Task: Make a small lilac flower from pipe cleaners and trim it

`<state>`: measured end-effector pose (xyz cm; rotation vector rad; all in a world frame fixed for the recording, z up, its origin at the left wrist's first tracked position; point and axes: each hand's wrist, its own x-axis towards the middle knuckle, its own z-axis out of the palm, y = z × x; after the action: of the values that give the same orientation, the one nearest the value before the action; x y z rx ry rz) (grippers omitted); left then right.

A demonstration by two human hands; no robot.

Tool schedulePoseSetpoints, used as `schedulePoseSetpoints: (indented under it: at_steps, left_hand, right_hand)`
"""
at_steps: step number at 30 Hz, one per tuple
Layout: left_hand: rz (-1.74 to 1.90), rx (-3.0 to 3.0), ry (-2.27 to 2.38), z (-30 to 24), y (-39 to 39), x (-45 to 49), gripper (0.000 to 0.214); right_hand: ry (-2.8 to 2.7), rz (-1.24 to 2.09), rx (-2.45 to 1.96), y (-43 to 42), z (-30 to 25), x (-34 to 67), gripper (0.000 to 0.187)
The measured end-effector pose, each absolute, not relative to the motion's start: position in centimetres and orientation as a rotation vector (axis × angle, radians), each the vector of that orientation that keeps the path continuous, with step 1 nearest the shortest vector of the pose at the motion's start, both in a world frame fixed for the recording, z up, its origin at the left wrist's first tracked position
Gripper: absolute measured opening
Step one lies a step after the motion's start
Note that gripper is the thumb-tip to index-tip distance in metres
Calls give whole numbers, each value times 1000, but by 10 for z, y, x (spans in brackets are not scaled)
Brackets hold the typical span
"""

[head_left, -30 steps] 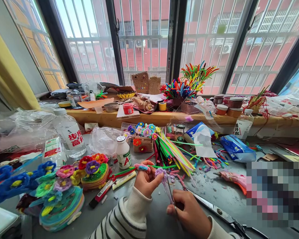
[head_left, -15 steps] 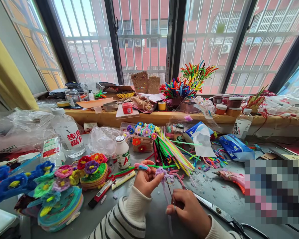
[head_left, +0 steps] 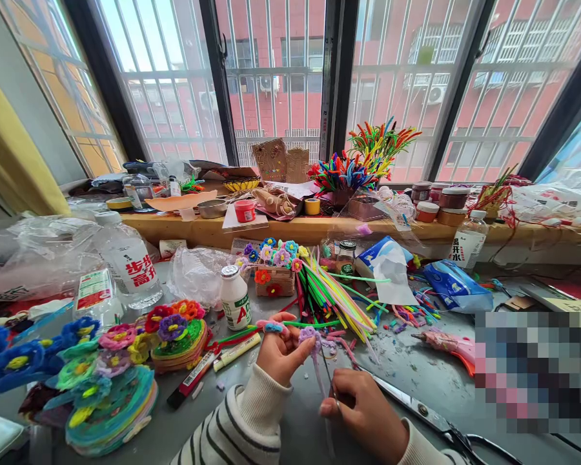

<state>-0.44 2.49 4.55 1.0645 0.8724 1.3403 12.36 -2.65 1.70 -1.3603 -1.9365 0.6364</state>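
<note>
My left hand (head_left: 281, 352) is closed, pinching a curled lilac pipe cleaner (head_left: 310, 337) between thumb and fingertips. A loose lilac strand hangs down from it toward the table's near edge. Around a finger of that hand sits a pink and blue fuzzy ring (head_left: 272, 327). My right hand (head_left: 363, 413), lower and to the right, grips a thin, dark metal tool (head_left: 329, 373). The tool's far end points up to the lilac piece; whether it touches is unclear, and its exact kind does not show.
Large scissors (head_left: 423, 410) lie beside my right hand. A glue gun (head_left: 445, 342) rests farther right. Beyond my hands spread long pipe cleaners (head_left: 341, 297), a white bottle (head_left: 235, 297) and a flower-filled basket (head_left: 275, 279). Fuzzy flowers on coiled bases (head_left: 111, 407) stand left.
The view has shifted slightly, moving the scene a little to the left. Both hands keep nearly the same pose and hold the same things.
</note>
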Motion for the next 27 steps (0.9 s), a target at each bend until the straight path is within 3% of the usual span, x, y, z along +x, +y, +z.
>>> schedulePoseSetpoints:
  at_steps: [8, 27]
  left_hand:
    - [1360, 1062, 847, 48, 23, -3, 40]
    - [1316, 930, 896, 48, 30, -9, 46]
  right_hand:
    - [-1930, 568, -1448, -27, 14, 124, 52]
    - [-1687, 622, -1403, -22, 15, 126, 51]
